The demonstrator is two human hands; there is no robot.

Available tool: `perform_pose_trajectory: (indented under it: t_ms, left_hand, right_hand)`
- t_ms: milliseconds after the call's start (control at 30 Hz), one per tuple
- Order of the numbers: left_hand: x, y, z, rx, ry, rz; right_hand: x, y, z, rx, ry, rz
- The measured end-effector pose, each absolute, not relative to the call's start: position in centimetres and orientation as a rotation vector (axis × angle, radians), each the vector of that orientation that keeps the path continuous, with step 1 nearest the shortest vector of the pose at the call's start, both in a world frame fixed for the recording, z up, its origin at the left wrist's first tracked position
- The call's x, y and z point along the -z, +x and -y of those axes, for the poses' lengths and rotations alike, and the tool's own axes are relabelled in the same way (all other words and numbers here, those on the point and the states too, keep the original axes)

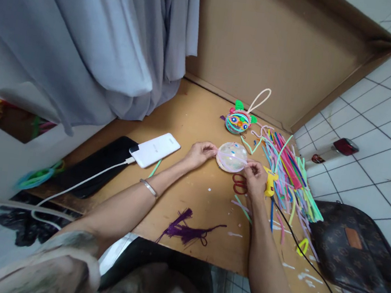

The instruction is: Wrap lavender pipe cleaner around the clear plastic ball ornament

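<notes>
A pale purple pipe cleaner (233,157) is stretched across a clear, round plastic ball (232,148) dotted with small coloured specks. My left hand (199,155) pinches its left end at the rim, and my right hand (256,178) pinches the other end at the right side. Just beneath my right hand lie red-handled scissors (239,185), partly covered by it. To the right of that hand is a yellow glue gun (270,182) with a black cord. Behind the ball sits a decorated ball ornament (238,122) with green pieces, button-like eyes and a cream loop.
Bundles of coloured pipe cleaners (289,163) lie at the right, beside a brown patterned bag (362,250). Purple tassels (184,231) rest near the front edge. A white power bank (157,151) with a cable overlaps a black device (106,168) at left. Cardboard (284,47) stands behind.
</notes>
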State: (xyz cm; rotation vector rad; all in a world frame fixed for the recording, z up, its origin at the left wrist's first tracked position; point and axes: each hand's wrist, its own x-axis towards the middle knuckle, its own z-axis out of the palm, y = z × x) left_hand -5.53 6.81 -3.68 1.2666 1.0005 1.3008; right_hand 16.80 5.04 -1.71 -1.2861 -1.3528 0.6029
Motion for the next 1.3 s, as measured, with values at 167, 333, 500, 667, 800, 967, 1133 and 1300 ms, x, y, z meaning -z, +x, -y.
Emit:
perform_pose_trajectory:
  t_ms: [167,333,500,667,800,967,1133,1300]
  left_hand:
    - [3.5,-5.47,-6.68,-1.303,1.312,-1.041]
    - [3.48,-5.65,-6.71,-1.26,1.349,-1.102]
    - [3.76,-5.82,-6.91,-1.262,1.33,-1.107]
    - [3.87,-5.98,-6.9,-1.245,1.282,-1.105]
    - [3.92,-5.88,-6.98,-1.242,1.238,-1.071]
    - [4.0,-5.65,-7.16,-1.244,1.231,-1.065]
    - [3.98,-5.56,-7.28,-1.255,1.224,-1.035]
    - [4.04,-5.52,-7.26,-1.286,1.265,-1.029]
  right_hand:
    - [1.59,16.83,-4.98,-0.63,-1.256,1.375]
    - [1.51,16.86,-5.04,-0.649,-1.233,1.373]
    - [1.36,16.75,-4.99,-0.705,-1.229,1.324]
    - [1.32,16.73,-4.83,-0.808,-1.24,1.241]
    - [1.34,16.82,-4.82,-0.825,-1.249,1.234]
    - [1.35,16.77,-4.98,-0.796,-1.266,1.239]
    - [1.5,16.69,-5.11,-0.815,-1.303,1.224]
    - [1.66,16.45,-5.22,-0.762,-1.281,1.208]
